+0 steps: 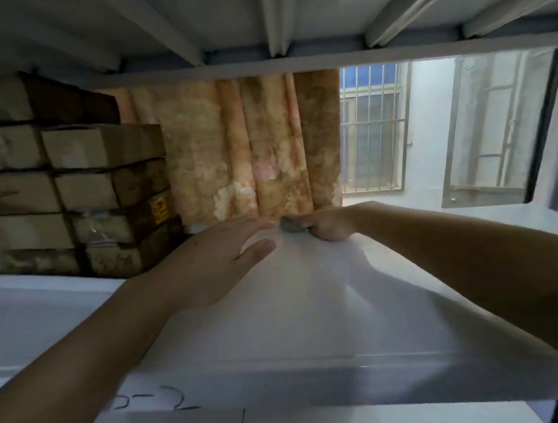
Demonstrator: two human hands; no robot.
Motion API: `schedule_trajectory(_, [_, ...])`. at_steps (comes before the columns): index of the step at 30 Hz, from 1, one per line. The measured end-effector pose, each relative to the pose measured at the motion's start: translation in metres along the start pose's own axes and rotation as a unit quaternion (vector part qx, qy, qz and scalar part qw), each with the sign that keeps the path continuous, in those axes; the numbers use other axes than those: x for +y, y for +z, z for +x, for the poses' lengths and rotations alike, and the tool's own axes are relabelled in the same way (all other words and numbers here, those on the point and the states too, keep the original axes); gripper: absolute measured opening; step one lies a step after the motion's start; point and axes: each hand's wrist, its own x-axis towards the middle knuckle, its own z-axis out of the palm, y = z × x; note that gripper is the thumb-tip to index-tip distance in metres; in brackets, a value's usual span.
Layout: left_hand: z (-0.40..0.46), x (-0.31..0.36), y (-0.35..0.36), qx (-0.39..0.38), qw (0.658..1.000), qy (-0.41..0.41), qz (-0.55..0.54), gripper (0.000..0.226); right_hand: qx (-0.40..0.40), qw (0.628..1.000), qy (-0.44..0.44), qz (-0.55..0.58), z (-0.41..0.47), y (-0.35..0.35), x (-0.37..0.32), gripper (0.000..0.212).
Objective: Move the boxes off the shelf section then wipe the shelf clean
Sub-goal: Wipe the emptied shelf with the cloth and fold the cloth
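I look into a white shelf (pixel 313 316) from its front edge. My right hand (pixel 328 228) reaches to the back of the shelf and grips a small grey cloth (pixel 293 227) pressed on the surface. My left hand (pixel 218 264) is stretched flat over the shelf, fingers straight and pointing toward the cloth, holding nothing. Stacked brown cardboard boxes (pixel 101 196) fill the left part of the shelf, beside my left hand.
The underside of the upper shelf (pixel 254 21) with metal ribs hangs low overhead. A floral curtain (pixel 251 146) hangs behind the shelf. A barred window (pixel 375 128) is at the back right. Handwritten marks (pixel 152 399) show on the front edge.
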Motion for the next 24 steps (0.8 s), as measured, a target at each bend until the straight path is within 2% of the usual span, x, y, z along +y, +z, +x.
schedule_trajectory(2, [-0.003, -0.003, -0.004, 0.023, 1.0, 0.005, -0.01, 0.062, -0.02, 0.994, -0.019, 0.105, 0.015, -0.023, -0.064, 0.045])
schedule_trajectory(4, [-0.009, -0.007, -0.007, 0.048, 0.998, 0.005, -0.039, 0.057, -0.029, 0.979, -0.111, 0.166, 0.002, -0.041, -0.125, 0.05])
schedule_trajectory(7, [-0.014, -0.01, -0.004, 0.052, 0.997, 0.006, -0.058, 0.054, -0.026, 0.967, -0.183, 0.174, -0.017, -0.042, -0.132, 0.05])
schedule_trajectory(9, [-0.015, -0.009, -0.001, 0.043, 0.998, -0.004, -0.05, 0.053, -0.02, 0.984, -0.119, 0.128, -0.009, -0.032, -0.084, 0.047])
schedule_trajectory(12, [-0.014, -0.008, 0.004, 0.042, 0.998, -0.021, -0.044, 0.055, -0.046, 0.991, 0.076, 0.096, 0.005, -0.015, -0.017, 0.041])
schedule_trajectory(14, [-0.015, -0.005, 0.008, 0.045, 0.998, -0.023, -0.047, 0.052, -0.039, 0.989, 0.105, 0.095, 0.017, -0.011, -0.009, 0.041])
schedule_trajectory(16, [-0.017, 0.001, 0.01, 0.053, 0.997, -0.017, -0.056, 0.044, -0.002, 0.993, 0.072, 0.096, 0.021, -0.018, -0.042, 0.043])
schedule_trajectory(18, [-0.015, 0.009, 0.009, 0.072, 0.996, -0.008, -0.049, 0.041, -0.023, 0.993, -0.016, 0.113, 0.01, -0.033, -0.092, 0.045])
schedule_trajectory(21, [-0.008, 0.019, 0.005, 0.075, 0.994, -0.011, -0.072, 0.046, -0.057, 0.976, -0.145, 0.154, -0.051, -0.065, -0.152, 0.05])
schedule_trajectory(24, [0.003, 0.035, 0.006, 0.045, 0.995, -0.014, -0.091, 0.05, -0.067, 0.96, -0.19, 0.196, -0.122, -0.078, -0.153, 0.05])
